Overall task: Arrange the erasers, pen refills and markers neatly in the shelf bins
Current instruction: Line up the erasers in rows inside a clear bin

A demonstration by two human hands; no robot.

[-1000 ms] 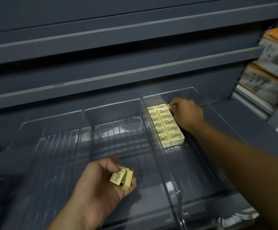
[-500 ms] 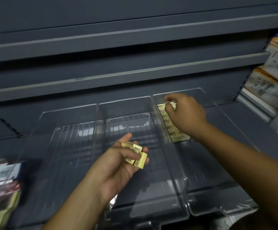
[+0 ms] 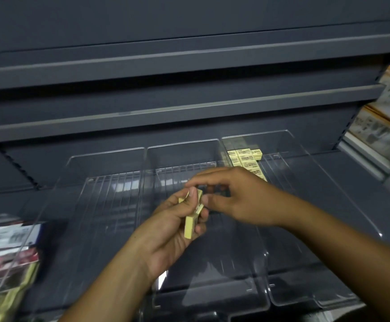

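My left hand (image 3: 166,231) grips a small stack of yellow erasers (image 3: 192,223) above the middle clear bin (image 3: 182,144). My right hand (image 3: 242,198) has come over to them. Its thumb tip touches the top eraser and its index finger arches above it, with the other fingers loosely curled. More yellow erasers (image 3: 245,158) lie in neat rows at the back left of the right clear bin (image 3: 305,182); my right hand hides the nearer ones. The left clear bin (image 3: 105,152) holds nothing.
Printed packets (image 3: 8,247) and a pack of yellow items (image 3: 8,305) lie at the lower left beside the bins. Labelled cardboard boxes (image 3: 387,126) sit on the neighbouring shelf at right. Grey shelf edges (image 3: 189,110) overhang the bins.
My right hand left the eraser rows in the right bin and moved left to my left hand. My left hand rose slightly with its erasers. The view shifted down and left.
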